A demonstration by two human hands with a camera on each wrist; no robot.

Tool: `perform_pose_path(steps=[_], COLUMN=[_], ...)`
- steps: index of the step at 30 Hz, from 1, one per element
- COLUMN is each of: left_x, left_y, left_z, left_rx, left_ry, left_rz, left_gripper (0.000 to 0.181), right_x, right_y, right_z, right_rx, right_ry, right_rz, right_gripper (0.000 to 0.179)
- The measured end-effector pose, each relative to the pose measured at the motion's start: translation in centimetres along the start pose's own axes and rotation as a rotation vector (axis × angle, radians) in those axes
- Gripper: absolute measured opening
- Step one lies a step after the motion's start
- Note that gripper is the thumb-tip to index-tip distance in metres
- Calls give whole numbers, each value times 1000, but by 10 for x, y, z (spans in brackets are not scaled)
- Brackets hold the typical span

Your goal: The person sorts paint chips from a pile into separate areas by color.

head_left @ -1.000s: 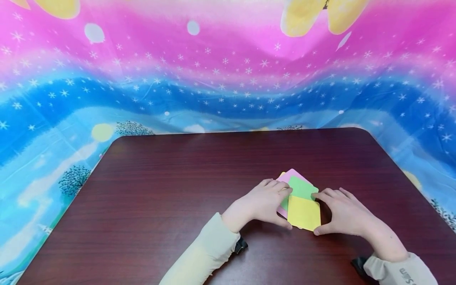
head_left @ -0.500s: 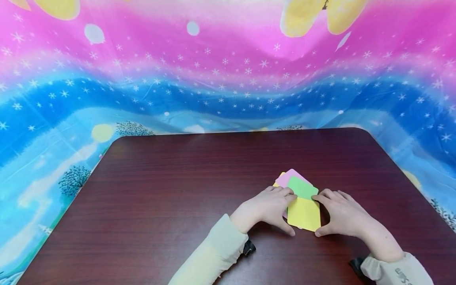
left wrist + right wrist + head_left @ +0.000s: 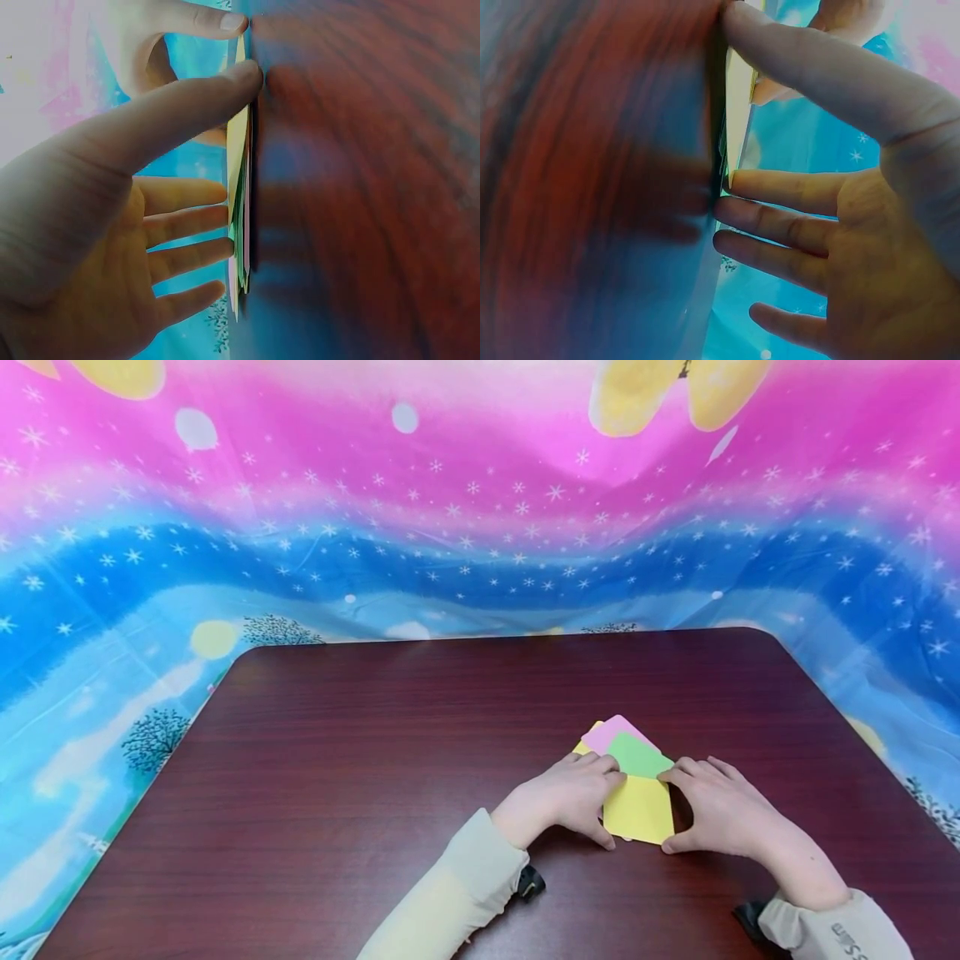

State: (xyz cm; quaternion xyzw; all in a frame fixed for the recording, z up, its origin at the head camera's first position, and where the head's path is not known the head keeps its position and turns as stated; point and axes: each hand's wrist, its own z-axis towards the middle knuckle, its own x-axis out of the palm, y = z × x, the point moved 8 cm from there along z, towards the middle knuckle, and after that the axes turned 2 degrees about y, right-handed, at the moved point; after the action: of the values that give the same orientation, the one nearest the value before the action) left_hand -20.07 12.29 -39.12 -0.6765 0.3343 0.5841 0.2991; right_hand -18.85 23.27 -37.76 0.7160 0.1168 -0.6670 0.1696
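Observation:
A square yellow card (image 3: pixel 641 810) lies nearest the person, on top of a fanned pile. Behind it show a green card (image 3: pixel 639 755), a pink card (image 3: pixel 618 733) and a corner of another yellow one. My left hand (image 3: pixel 566 793) grips the top yellow card's left side, thumb at its near corner, index finger at the far one. On its right side, my right hand (image 3: pixel 723 806) holds it the same way between thumb and index finger. In the left wrist view the yellow card (image 3: pixel 238 142) stands slightly off the layers beneath. The left hand hides the pile's left part.
A dark brown wooden table (image 3: pixel 360 760) with rounded far corners carries the cards. Close behind it hangs a pink and blue patterned cloth (image 3: pixel 450 510). A black strap piece (image 3: pixel 531 883) shows beneath the left sleeve.
My left hand has shifted right, its index finger coming onto the top yellow card's far left corner. The right hand stays nearly in place. More of the pile's far left corner is uncovered.

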Motion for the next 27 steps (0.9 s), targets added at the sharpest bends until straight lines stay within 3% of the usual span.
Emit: perform_pose_path(steps=[6, 16, 27], left_x=[-1, -5, -11], left_y=[1, 12, 30], left_z=[1, -2, -15], left_rx=[-1, -39, -22], left_ry=[-17, -51, -105], left_rz=[13, -5, -75], left_gripper=[65, 73, 63], right_x=[-3, -13, -17], right_y=[1, 8, 22], right_z=[0, 3, 15], right_rx=[-7, -48, -98], right_ry=[-18, -71, -96], right_rz=[-5, -8, -18], right_gripper=[74, 74, 74])
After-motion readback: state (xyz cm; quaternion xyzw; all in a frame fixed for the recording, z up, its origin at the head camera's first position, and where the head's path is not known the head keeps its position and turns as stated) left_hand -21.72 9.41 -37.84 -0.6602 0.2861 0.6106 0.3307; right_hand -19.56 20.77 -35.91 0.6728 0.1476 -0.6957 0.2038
